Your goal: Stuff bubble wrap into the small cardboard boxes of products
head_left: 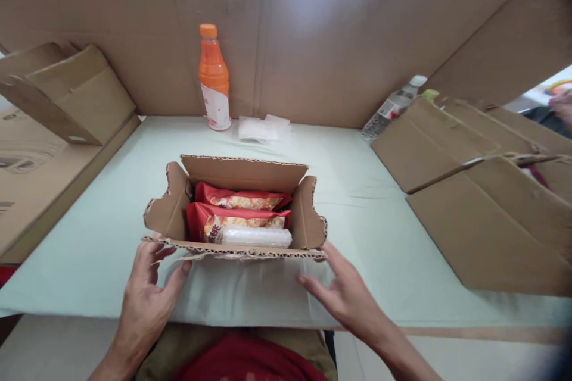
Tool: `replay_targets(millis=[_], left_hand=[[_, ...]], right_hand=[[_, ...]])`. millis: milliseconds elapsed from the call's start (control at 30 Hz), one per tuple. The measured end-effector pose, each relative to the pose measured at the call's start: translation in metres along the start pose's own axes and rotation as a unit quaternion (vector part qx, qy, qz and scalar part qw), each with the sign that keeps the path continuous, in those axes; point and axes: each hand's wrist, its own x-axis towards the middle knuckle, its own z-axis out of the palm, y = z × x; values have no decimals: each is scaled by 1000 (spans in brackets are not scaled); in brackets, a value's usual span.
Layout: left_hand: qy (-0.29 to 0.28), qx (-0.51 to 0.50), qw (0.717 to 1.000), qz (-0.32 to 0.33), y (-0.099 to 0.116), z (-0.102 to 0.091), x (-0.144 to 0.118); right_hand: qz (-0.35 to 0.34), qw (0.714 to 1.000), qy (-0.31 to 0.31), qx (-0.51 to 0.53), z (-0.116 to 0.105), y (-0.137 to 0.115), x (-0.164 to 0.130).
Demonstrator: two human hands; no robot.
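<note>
An open cardboard box (pixel 245 168) stands on the table in front of me, its flaps raised. Two red snack packets (pixel 243 197) lie inside it, with a clear plastic-wrapped white bundle (pixel 257 237) along the near side. At the near left corner, my left hand (pixel 149 289) holds the box, thumb by the front flap's edge. My right hand (pixel 346 289) is at the near right corner, its thumb stretched out apart from the cardboard. The flap hides some fingertips of both hands.
Behind the box, an orange-capped bottle (pixel 214 80) stands beside white tissues (pixel 263 128). A clear bottle (pixel 393 108) leans at the back right near cardboard boxes (pixel 491 220). Another open box (pixel 84 95) sits on a larger carton (pixel 53 172) at left. A tall cardboard wall (pixel 313 41) closes the back.
</note>
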Motion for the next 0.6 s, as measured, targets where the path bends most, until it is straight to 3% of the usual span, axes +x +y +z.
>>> replay_targets(millis=[100, 233, 300, 433, 533, 600], left_hand=[[-32, -39, 997, -65, 7, 10, 13], [-57, -85, 993, -56, 32, 43, 33], [-112, -103, 988, -39, 41, 67, 36], [-241, -140, 960, -17, 50, 112, 32], [-288, -197, 937, 6, 57, 149, 40], [-297, -238, 925, 21, 66, 183, 53]], right_hand=[[-13, 1000, -13, 21, 31, 0, 14], [21, 999, 27, 30, 18, 3, 28], [61, 996, 70, 13, 2, 13, 13], [143, 978, 150, -36, -16, 34, -44], [170, 964, 201, -24, -13, 49, -73], [168, 958, 233, 9, -8, 62, -74]])
